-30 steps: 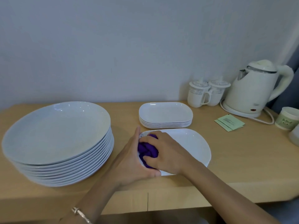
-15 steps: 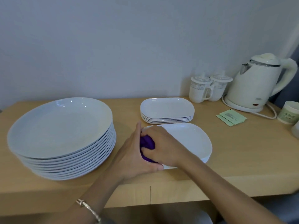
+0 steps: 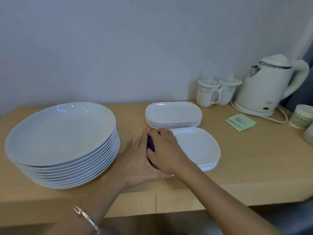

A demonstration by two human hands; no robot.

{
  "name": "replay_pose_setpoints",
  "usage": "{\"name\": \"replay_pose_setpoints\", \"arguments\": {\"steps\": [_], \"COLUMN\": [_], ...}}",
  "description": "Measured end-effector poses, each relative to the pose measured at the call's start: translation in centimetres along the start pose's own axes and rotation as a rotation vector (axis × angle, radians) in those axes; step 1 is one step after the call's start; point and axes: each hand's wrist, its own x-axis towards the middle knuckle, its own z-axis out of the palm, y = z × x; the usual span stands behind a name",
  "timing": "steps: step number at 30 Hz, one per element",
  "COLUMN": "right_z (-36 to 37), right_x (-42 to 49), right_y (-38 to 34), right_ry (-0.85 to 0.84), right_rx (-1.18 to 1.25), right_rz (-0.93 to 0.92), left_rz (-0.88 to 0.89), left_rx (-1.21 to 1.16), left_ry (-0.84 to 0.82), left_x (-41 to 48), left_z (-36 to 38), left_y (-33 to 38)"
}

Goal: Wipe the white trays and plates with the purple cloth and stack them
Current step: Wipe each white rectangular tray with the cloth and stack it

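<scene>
Okay so the bunched-up purple cloth point(image 3: 150, 144) is mostly hidden, just a dark violet sliver peeking out between the two hands. The right hand point(image 3: 165, 149) has its fingers curled over the cloth, gripping it and pressing it down on the left rim of the top white rounded-square tray point(image 3: 198, 146), which sits on a short stack of the same trays near the front of the light wooden counter point(image 3: 254, 160). The left hand point(image 3: 136, 164) lies with straight fingers against that tray's left edge, gripping nothing as far as I can see. Just behind is a stack of white oblong trays point(image 3: 172, 112), and off to the left a tall pile of big round white plates point(image 3: 61, 133).

Compared with a second ago, a lot less purple shows: back then the wad was clearly visible under the knuckles, further inside the tray. Now it's tucked right at the rim, squeezed between both hands.
</scene>
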Motion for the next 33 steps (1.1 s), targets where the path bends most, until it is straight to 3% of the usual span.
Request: {"name": "replay_pose_setpoints", "arguments": {"steps": [4, 7, 9, 13, 16, 22, 27, 29, 33], "right_z": [-3.6, -7.3, -8.8, -5.6, -1.8, -3.0, -8.6, -9.6, -5.7], "right_x": [-2.2, -4.1, -4.8, -2.5, -0.5, -1.7, -5.3, -5.4, -2.1], "right_y": [1.5, 5.8, 8.5, 7.7, 3.4, 1.2, 7.0, 8.6, 7.4], "right_ry": [-0.174, -0.306, -0.254, 0.044, 0.099, -0.169, -0.4, -0.346, 0.003], "right_rx": [0.268, 0.189, 0.077, -0.135, -0.051, 0.333, 0.313, 0.197, -0.069], "right_rz": [-0.247, -0.107, -0.016, 0.193, 0.235, -0.233, -0.003, 0.057, 0.194], "left_rz": [-0.021, 0.041, 0.028, -0.004, 0.083, -0.003, 0.023, -0.015, -0.011], "left_rx": [-0.01, 0.028, 0.026, 0.021, -0.013, -0.043, 0.089, 0.087, 0.09], "left_ry": [-0.009, 0.026, 0.02, -0.013, -0.014, 0.046, 0.032, 0.028, 0.006], "left_x": [0.1, 0.1, 0.0, 0.1, 0.3, 0.1, -0.1, -0.4, -0.1], "left_z": [-0.1, -0.7, -0.8, -0.7, -0.8, 0.2, -0.6, -0.7, -0.3], "left_y": [0.0, 0.4, 0.4, 0.5, 0.7, 0.2, 0.9, 1.2, 1.0]}}
